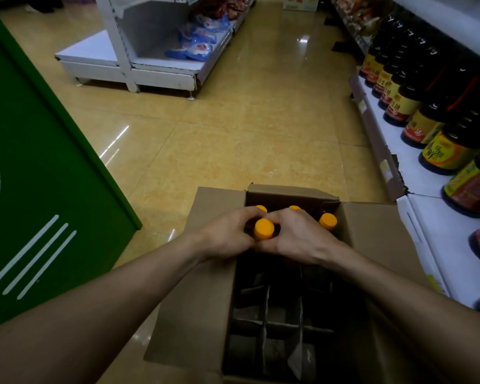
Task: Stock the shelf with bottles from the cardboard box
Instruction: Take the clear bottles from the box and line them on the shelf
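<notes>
"While I look down the aisle, glossy yellow floor tiles [233,139] spread ahead, with a green panel [47,195] on my left. The white shelf [419,176] runs along my right, lined with dark bottles [405,103] bearing red and yellow labels."

"Anything further off?"

"1 white rack [161,70] across the floor, with blue packets [198,41] on its lowest level. Right below me the cardboard box [203,286] sits on the tiles, flaps open, just beside the shelf."

"How are your arms?"

"Both bare forearms reach forward and converge over the far end of the box."

"And the hands?"

"My left hand [227,234] and right hand [297,234] meet around 1 bottle [264,229]. The fingers of both curl about its neck under the orange cap, so both grip it."

"Where does that bottle stand?"

"Upright in a cell at the far end of the box, its cap showing between my hands. I cannot tell whether it rests on the bottom. 3 more orange caps [328,220] show near it: 2 behind my fingers, 1 to the right. Cardboard dividers [266,322] cross the near part of the box."
</notes>
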{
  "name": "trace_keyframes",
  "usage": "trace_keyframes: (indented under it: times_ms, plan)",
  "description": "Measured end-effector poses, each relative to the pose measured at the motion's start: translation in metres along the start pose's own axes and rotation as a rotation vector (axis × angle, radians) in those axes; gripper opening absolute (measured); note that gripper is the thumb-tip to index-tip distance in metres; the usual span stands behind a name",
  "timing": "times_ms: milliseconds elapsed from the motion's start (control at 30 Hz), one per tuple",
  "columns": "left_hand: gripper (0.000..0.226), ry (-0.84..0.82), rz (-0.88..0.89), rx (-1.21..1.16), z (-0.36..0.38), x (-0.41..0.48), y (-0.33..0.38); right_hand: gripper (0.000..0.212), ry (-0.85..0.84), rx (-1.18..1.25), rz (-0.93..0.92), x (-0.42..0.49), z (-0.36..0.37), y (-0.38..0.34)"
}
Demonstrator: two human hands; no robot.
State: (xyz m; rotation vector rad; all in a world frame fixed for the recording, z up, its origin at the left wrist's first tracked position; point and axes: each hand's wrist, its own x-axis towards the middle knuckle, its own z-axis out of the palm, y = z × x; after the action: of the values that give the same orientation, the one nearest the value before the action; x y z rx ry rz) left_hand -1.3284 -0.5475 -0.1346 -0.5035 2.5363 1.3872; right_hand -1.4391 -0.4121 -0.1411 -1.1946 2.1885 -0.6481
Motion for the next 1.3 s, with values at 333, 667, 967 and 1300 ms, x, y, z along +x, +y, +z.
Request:
trace_keyframes:
  times_ms: [333,667,967,1300]
  plan:
    - [0.074,-0.152,0.003,-0.118,-0.013,-0.013,0.003,0.018,0.122,0.196,-0.107,-0.023,-0.045,-0.021]
    - [0.081,-0.113,0.089,-0.284,-0.007,-0.028,0.009,0.04,0.332,0.3,-0.202,-0.038,-0.064,-0.061]
    - [0.068,-0.007,0.139,-0.476,0.007,-0.034,0.018,0.064,0.574,0.421,-0.287,-0.045,-0.079,-0.079]
    - [0.074,-0.052,0.144,-0.692,0.002,-0.045,0.03,0.049,0.501,0.504,-0.324,-0.049,-0.089,-0.089]
